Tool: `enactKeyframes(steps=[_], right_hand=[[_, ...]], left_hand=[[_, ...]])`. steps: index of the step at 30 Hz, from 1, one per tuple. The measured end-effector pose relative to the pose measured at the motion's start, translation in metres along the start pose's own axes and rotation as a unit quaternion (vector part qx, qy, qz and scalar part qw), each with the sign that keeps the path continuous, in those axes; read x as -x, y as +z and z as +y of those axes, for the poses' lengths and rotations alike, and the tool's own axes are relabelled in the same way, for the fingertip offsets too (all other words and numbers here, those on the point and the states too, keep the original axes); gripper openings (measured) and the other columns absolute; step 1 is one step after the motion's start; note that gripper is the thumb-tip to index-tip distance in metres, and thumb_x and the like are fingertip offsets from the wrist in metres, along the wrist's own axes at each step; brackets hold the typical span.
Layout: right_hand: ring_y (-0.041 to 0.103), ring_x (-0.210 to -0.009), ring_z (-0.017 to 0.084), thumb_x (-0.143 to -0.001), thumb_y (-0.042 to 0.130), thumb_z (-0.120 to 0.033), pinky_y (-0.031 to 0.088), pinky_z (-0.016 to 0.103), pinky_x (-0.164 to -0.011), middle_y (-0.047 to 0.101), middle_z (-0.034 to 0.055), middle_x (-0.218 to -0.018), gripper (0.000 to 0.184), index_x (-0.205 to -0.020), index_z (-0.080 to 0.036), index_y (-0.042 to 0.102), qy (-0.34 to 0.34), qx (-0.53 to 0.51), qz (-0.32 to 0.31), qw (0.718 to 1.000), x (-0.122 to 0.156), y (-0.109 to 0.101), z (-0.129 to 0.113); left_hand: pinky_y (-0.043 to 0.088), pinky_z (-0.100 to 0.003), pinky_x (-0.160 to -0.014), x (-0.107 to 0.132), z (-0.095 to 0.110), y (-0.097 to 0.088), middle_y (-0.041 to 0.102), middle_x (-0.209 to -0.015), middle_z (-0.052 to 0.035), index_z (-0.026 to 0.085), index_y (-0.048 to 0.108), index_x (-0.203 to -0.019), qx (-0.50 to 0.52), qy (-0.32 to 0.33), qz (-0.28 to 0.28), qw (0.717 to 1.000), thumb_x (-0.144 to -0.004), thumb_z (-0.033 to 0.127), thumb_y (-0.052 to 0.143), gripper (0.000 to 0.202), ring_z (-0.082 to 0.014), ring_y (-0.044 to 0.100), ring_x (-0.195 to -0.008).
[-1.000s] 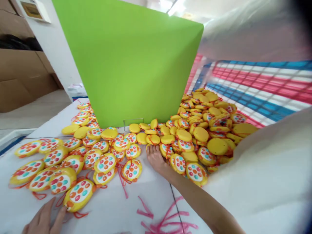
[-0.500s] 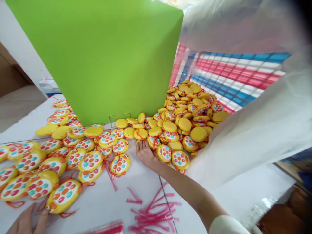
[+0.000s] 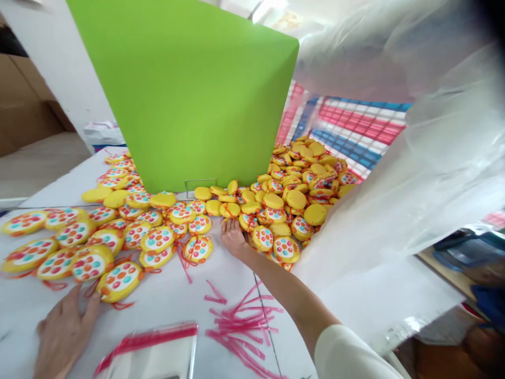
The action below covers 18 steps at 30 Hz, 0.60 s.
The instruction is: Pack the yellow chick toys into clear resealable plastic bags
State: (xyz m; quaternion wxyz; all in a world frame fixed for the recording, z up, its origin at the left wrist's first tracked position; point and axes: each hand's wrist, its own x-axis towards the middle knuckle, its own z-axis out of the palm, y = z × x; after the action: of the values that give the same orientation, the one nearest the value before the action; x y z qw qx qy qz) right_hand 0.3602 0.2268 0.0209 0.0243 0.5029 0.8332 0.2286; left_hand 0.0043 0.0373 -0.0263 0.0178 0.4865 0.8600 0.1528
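Note:
My left hand lies at the lower left with fingers spread and nothing gripped. Its index fingertip meets the near end of a yellow animal-shaped toy with a white face, coloured dots and an orange cord. At the left edge of the heap, my right hand has its fingers curled down over a yellow oval toy, which they almost wholly hide. A dotted toy rests left of that hand. Just beyond its fingertips is a plain-backed yellow toy.
Behind the toys stands a large green board. A big heap of toys fills the right, beside white plastic sheeting and a striped bag. Pink strips and a clear pouch with a pink edge lie in front.
The view has shifted, bringing more of my left hand and the clear pouch into sight. My right hand stays at the heap's left edge, fingers still curled.

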Motion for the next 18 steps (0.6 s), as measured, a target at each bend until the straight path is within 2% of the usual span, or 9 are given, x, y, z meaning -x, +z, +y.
enactKeyframes(steps=[2,6,8,15,18], right_hand=[[0.054,-0.112,0.026,-0.092,0.055,-0.029,0.043,0.049,-0.095,0.055,0.0099,-0.125,0.033,-0.121,-0.015,0.053,0.007,0.001,0.005,1.0,0.0,0.0,-0.001],[0.054,-0.111,0.026,-0.091,0.056,-0.029,0.045,0.048,-0.093,0.054,0.0098,-0.125,0.032,-0.121,-0.015,0.054,0.017,0.006,0.018,1.0,0.001,0.001,-0.004],[0.055,-0.111,0.025,-0.091,0.057,-0.029,0.045,0.048,-0.093,0.055,0.0098,-0.124,0.032,-0.12,-0.015,0.054,0.023,0.003,0.024,0.999,0.002,0.003,-0.006],[0.055,-0.111,0.025,-0.091,0.057,-0.029,0.042,0.048,-0.095,0.058,0.0108,-0.122,0.032,-0.119,-0.013,0.055,0.022,-0.026,0.059,0.998,0.002,0.015,-0.01],[0.056,-0.111,0.029,-0.09,0.055,-0.019,0.041,0.05,-0.095,0.06,0.0185,-0.119,0.034,-0.121,-0.007,0.055,0.013,-0.041,0.074,0.996,0.003,0.016,-0.011]], left_hand=[[0.039,-0.053,-0.096,0.002,0.005,-0.006,0.05,-0.136,-0.013,0.024,0.028,-0.132,0.023,0.014,0.037,0.999,-0.086,0.055,0.021,0.056,-0.0332,0.046,-0.122],[0.042,-0.054,-0.092,0.003,0.009,-0.009,0.058,-0.121,-0.0212,0.011,0.04,-0.124,0.045,0.019,0.063,0.997,-0.084,0.049,0.031,0.056,-0.0367,0.053,-0.113],[0.042,-0.054,-0.092,0.004,0.009,-0.009,0.059,-0.118,-0.0234,0.008,0.043,-0.123,0.048,0.02,0.07,0.996,-0.084,0.047,0.033,0.057,-0.037,0.053,-0.111],[0.04,-0.048,-0.096,0.009,0.01,-0.005,0.057,-0.119,-0.0224,0.007,0.043,-0.128,0.057,0.044,0.096,0.993,-0.087,0.046,0.029,0.058,-0.0334,0.051,-0.115],[0.04,-0.046,-0.096,0.012,0.009,-0.005,0.057,-0.117,-0.0209,0.008,0.043,-0.128,0.063,0.047,0.109,0.991,-0.088,0.046,0.029,0.057,-0.0317,0.051,-0.114]])
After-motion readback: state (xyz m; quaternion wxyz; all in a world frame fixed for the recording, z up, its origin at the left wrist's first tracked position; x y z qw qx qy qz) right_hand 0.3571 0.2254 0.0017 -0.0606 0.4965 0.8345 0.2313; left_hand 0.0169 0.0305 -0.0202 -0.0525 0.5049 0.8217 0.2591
